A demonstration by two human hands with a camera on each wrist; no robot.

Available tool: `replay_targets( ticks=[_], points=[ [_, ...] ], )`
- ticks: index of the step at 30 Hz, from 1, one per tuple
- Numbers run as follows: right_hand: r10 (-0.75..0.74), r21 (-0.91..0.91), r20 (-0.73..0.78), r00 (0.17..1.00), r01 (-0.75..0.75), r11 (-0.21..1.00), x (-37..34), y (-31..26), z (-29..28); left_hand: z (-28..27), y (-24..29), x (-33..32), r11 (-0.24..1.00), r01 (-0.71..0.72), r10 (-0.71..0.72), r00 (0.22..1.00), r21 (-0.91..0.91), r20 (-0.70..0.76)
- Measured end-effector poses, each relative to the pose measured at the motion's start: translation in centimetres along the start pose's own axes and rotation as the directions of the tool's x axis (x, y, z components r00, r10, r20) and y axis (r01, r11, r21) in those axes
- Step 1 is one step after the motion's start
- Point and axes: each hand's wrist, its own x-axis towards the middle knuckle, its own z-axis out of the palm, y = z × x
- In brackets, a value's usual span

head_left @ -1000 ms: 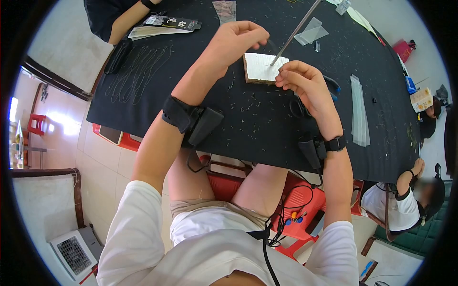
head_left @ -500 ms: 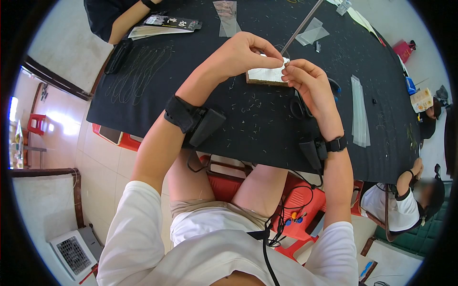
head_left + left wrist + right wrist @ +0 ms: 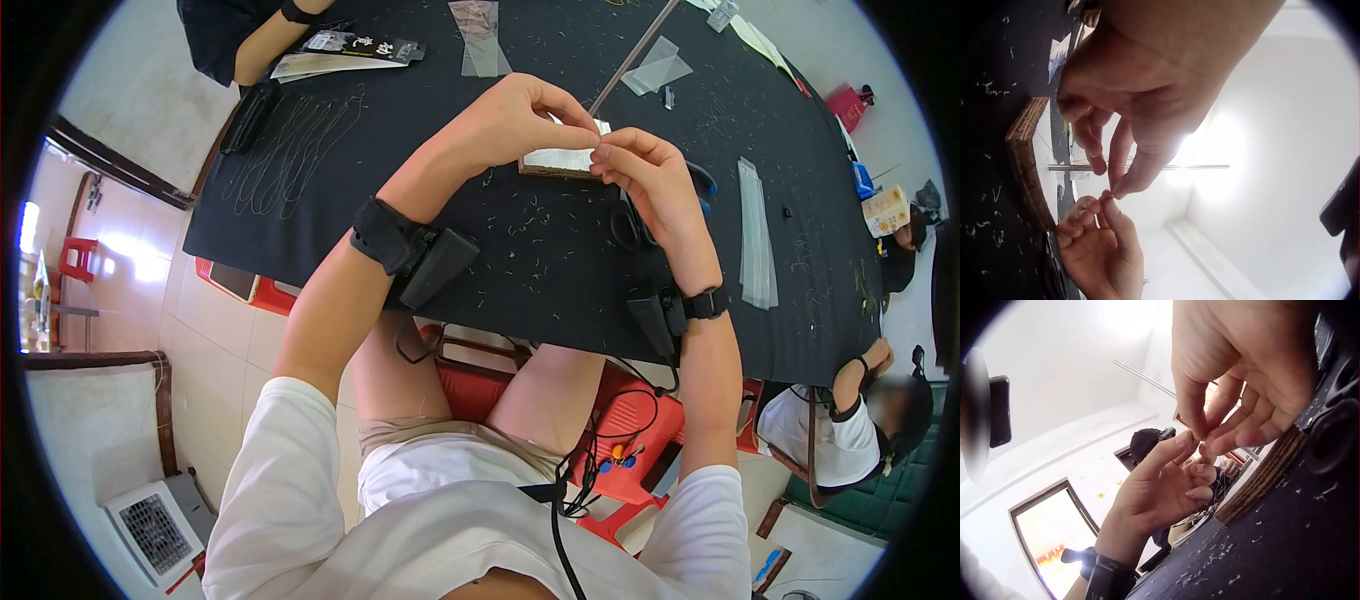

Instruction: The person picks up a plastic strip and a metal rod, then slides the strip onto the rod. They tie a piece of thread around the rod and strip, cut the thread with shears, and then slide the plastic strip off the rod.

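Note:
Fingertips of both hands meet over a small block with a white top and rough brown layered sides. A slim metal rod stands up from it. My left hand pinches a fine strand between thumb and forefinger; it is barely visible. Thumb and forefinger of my right hand pinch at the same spot, tip to tip with the left. What lies between the fingertips is mostly hidden. Dark-handled scissors lie just under the right hand, beside a blue-handled tool.
Short clippings litter the black tabletop. Long loops of fine thread lie at left, near a black package. Clear plastic sleeves lie behind the block, long clear strips at right. Another person's arm rests at the far left.
My left hand has come down and right from above the block until its fingertips meet the right hand's. The right hand has shifted only slightly. Over the last half second both stay nearly still.

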Motion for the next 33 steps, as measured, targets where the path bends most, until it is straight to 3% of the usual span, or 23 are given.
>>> replay_targets(
  ticks=[7,33],
  points=[
    [-0.007,0.021,-0.050,0.999,0.008,1.000,-0.06,-0.25,0.39,-0.12,-0.40,0.12,1.000,0.017,-0.018,1.000,-0.021,-0.006],
    [-0.073,-0.014,-0.017,0.997,0.073,0.997,-0.12,-0.22,0.37,-0.05,-0.34,0.04,0.996,0.045,-0.044,0.999,-0.072,0.017]
  ],
)
